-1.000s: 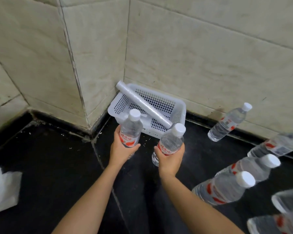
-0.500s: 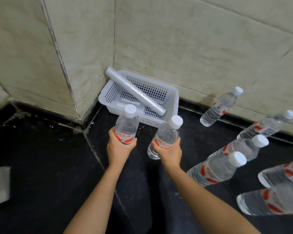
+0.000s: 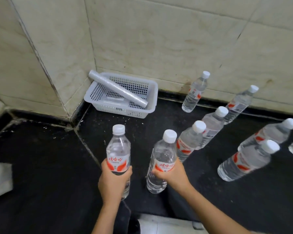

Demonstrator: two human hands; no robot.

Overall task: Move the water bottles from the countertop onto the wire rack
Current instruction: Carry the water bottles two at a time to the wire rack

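Two hands are shown from above, each wrapped round a clear water bottle with a white cap and a red-and-white label. The left hand [image 3: 114, 181] is curled round the lower body of the left bottle [image 3: 118, 149], which is held upright. The right hand [image 3: 172, 173] is clasped round the label band of the right bottle [image 3: 162, 156], which is tilted slightly. Whether either base is clear of the black countertop [image 3: 41, 166] cannot be told. A knock is judged the likeliest mishap, because the nearest standing bottle [image 3: 189, 141] is just beside the right hand and could be clipped and toppled into the bottle behind it [image 3: 211, 127]. A slip is also possible, since both bottles are full and gripped low, so they could swing or slide in the fingers while carried. More bottles are spread to the right of the hands: two near the front [image 3: 249, 159] [image 3: 274, 132] and two by the tiled wall [image 3: 194, 92] [image 3: 239, 103]. A white basket [image 3: 149, 92] with a roll [image 3: 117, 89] laid across it is set in the corner, well beyond the hands. The wire rack is not in view, so the route to it cannot be judged.
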